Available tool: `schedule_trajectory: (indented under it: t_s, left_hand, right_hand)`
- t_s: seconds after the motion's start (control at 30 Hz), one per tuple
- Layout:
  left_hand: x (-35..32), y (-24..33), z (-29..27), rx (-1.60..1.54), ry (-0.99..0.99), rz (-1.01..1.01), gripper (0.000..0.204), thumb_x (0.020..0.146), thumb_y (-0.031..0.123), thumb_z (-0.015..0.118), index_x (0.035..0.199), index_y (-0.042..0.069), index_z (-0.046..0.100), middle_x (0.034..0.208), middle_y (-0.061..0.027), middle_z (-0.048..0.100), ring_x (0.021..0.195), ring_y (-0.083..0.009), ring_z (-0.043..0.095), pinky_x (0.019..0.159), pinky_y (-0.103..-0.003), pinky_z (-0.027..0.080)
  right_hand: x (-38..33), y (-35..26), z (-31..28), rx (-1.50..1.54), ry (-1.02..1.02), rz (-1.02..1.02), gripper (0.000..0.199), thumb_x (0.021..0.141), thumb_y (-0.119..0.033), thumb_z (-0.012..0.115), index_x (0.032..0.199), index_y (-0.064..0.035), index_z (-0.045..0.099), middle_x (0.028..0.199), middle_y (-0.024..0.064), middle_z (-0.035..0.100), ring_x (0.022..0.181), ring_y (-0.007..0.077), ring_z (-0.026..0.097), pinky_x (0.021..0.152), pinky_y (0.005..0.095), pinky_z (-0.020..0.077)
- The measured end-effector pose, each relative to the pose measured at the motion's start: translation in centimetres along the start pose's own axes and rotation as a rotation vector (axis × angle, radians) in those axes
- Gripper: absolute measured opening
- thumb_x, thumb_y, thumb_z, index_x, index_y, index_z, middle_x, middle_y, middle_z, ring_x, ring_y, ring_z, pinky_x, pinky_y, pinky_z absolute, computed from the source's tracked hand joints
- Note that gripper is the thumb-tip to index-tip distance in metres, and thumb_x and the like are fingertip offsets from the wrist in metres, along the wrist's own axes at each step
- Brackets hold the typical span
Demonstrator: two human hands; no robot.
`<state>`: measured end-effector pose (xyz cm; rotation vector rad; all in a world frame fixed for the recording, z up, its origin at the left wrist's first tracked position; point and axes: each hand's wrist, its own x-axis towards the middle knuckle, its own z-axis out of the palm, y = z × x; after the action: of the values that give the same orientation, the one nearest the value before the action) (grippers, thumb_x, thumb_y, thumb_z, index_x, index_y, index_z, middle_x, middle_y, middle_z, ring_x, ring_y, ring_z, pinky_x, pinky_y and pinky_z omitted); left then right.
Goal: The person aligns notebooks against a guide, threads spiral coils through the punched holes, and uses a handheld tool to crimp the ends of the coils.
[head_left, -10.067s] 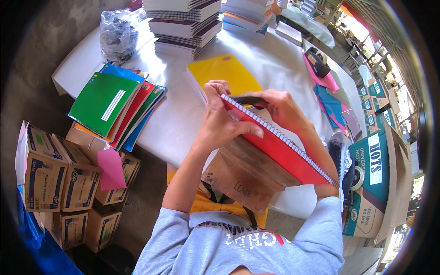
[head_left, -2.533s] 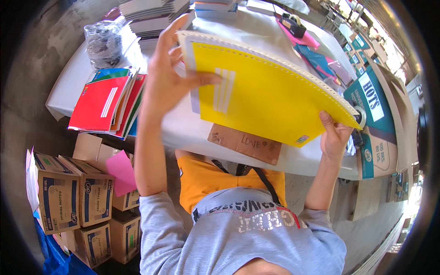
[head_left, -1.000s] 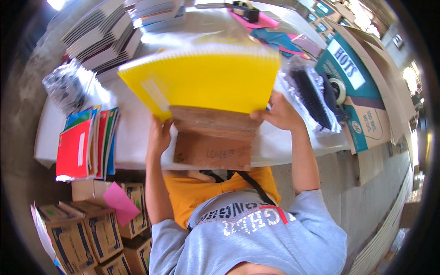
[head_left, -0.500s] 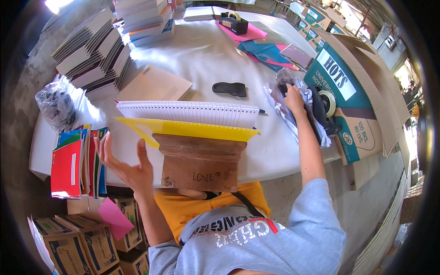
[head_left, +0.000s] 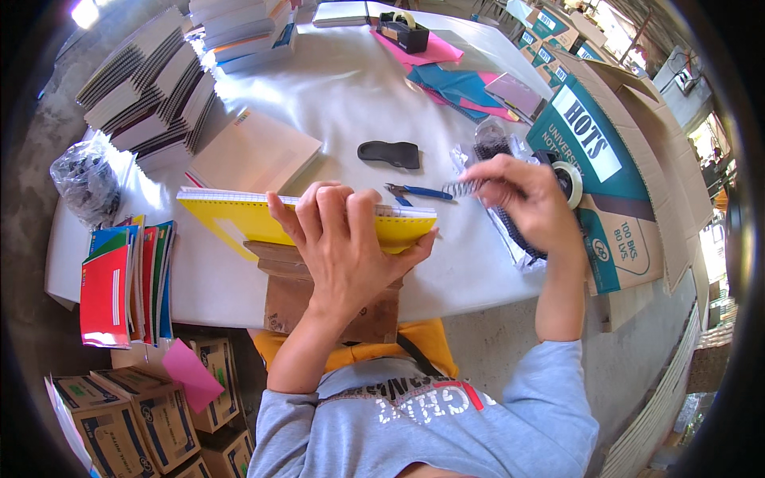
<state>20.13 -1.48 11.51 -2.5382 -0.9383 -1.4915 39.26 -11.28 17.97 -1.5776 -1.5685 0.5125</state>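
My left hand [head_left: 339, 231] is closed over the top edge of a notebook [head_left: 227, 221] with a yellow cover and a row of punched holes. The notebook stands on its long edge against a brown cardboard stand [head_left: 285, 301] at the table's near edge. To the right, my right hand [head_left: 530, 199] pinches a dark spiral binding coil [head_left: 464, 189], whose end points at the notebook's right end without touching it. Just beyond the notebook lie blue-handled cutting pliers [head_left: 418, 192]. Below my right hand, more black coils [head_left: 518, 231] rest on crumpled plastic.
A flat black piece [head_left: 388, 154] and a pale stack of paper [head_left: 255, 151] lie farther back. Spiral notebooks [head_left: 151, 88] are piled at the left, above colourful notebooks [head_left: 107, 291]. A carton [head_left: 602, 159] bounds the right side; a tape dispenser [head_left: 404, 33] stands at the back.
My left hand has moved right and closed on the notebook, whose pages are now pressed together. My right hand has lifted a coil from the plastic and brought it left toward the notebook.
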Motion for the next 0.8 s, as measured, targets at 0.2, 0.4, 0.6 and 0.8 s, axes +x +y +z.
schedule_trajectory:
  t_s: [0.2, 0.4, 0.6, 0.8]
  left_hand:
    - [0.4, -0.2, -0.1, -0.076, -0.024, 0.106, 0.048, 0.057, 0.044, 0.076, 0.084, 0.011, 0.055, 0.081, -0.0062, 0.043, 0.086, -0.0262, 0.045, 0.092, -0.05, 0.029]
    - [-0.1, -0.1, 0.4, -0.06, 0.047, 0.118, 0.047, 0.059, 0.043, 0.076, 0.089, 0.012, 0.057, 0.083, -0.005, 0.047, 0.087, -0.0245, 0.047, 0.088, -0.046, 0.032]
    - [0.4, -0.1, -0.7, -0.07, -0.048, 0.129, 0.045, 0.065, 0.045, 0.072, 0.096, 0.015, 0.061, 0.084, -0.0028, 0.049, 0.086, -0.0229, 0.047, 0.087, -0.042, 0.033]
    - [0.8, -0.5, -1.9, -0.179, -0.174, 0.142, 0.035, 0.07, 0.04, 0.069, 0.096, 0.017, 0.064, 0.083, -0.0015, 0.05, 0.085, -0.0229, 0.046, 0.084, -0.04, 0.032]
  right_hand:
    - [-0.5, -0.3, 2.4, -0.102, 0.058, -0.142, 0.03, 0.078, -0.001, 0.062, 0.106, -0.0117, 0.066, 0.079, 0.0062, 0.052, 0.07, 0.0155, 0.052, 0.064, 0.0276, 0.0434]
    - [0.4, 0.6, 3.0, -0.104, 0.185, -0.297, 0.025, 0.076, -0.004, 0.065, 0.099, -0.0132, 0.069, 0.078, 0.0042, 0.056, 0.075, 0.0161, 0.056, 0.066, 0.0282, 0.0433]
    - [0.5, 0.1, 2.8, -0.072, -0.002, -0.282, 0.018, 0.079, -0.003, 0.061, 0.095, -0.0088, 0.068, 0.076, 0.0038, 0.057, 0.07, 0.016, 0.053, 0.063, 0.0273, 0.0408]
    - [0.3, 0.3, 2.8, 0.094, -0.161, -0.208, 0.016, 0.084, -0.001, 0.054, 0.094, -0.0056, 0.065, 0.062, 0.0018, 0.046, 0.057, 0.0122, 0.044, 0.057, 0.0239, 0.0341]
